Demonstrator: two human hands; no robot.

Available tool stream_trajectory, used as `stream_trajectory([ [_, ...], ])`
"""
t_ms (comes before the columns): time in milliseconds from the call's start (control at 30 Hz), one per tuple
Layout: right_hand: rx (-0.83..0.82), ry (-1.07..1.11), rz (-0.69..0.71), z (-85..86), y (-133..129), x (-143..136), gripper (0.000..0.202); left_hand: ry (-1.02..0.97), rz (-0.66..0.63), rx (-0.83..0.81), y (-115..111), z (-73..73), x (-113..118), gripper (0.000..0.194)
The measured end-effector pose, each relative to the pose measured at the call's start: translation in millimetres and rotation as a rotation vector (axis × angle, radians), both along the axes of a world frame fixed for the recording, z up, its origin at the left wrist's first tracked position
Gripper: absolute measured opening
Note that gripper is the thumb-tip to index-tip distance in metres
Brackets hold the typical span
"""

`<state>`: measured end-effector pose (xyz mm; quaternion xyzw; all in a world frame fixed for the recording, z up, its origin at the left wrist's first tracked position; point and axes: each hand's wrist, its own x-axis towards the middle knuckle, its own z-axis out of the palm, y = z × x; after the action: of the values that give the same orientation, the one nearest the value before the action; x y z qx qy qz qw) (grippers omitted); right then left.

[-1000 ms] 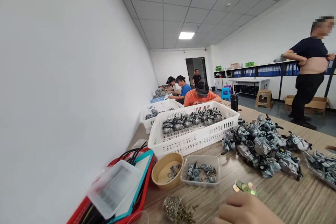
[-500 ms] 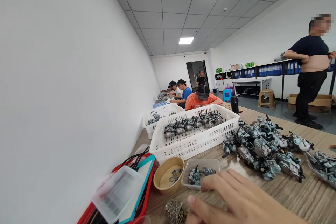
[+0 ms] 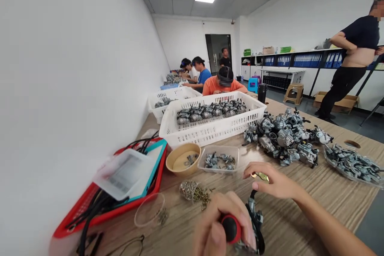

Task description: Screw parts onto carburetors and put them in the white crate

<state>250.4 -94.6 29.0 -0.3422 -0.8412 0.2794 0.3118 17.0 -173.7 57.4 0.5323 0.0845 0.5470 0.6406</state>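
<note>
My left hand (image 3: 223,222) is closed around a screwdriver (image 3: 231,229) with a red and black handle, its end facing up at me. Against those fingers is a metal carburetor (image 3: 255,215), its lower part partly hidden by the hand. Just beyond it, my right hand (image 3: 273,180) is curled, with a small gold-coloured part (image 3: 261,176) showing between thumb and fingers; its exact kind is unclear. A clear tub (image 3: 220,169) of small metal parts and screws stands left of my right hand. A tipped cup (image 3: 188,190) spills brass-coloured screws beside my left hand.
A white crate (image 3: 210,136) holds rows of carburetors. Loose carburetors (image 3: 283,136) are piled to its right, by a tray of metal parts (image 3: 354,164). At left are a round tan bowl (image 3: 183,168) and a red basket (image 3: 105,214). Co-workers sit further along the table.
The view has tipped downward. My right hand has moved back from beside the clear tub, and my left hand with the screwdriver and the carburetor now show at the bottom.
</note>
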Motion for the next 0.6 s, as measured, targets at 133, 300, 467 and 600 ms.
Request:
stream_trajectory([
  [133, -0.08, -0.031, 0.072, -18.5, -4.4, 0.2, 0.045, -0.066, 0.003, -0.118, -0.3, 13.1, -5.2, 0.049],
  [300, -0.123, -0.156, 0.094, -17.8, -0.5, 2.4, 0.028, -0.068, 0.015, -0.004, 5.8, 23.2, -4.8, 0.032],
  [467, -0.135, -0.225, 0.102, -20.4, 3.1, 2.2, 0.021, 0.015, -0.106, -0.089, 6.3, 28.7, -7.5, 0.05],
  [600, -0.128, -0.233, 0.12, -18.1, 0.5, -2.1, 0.023, -0.079, -0.179, -0.163, 6.7, 32.1, -10.1, 0.036],
])
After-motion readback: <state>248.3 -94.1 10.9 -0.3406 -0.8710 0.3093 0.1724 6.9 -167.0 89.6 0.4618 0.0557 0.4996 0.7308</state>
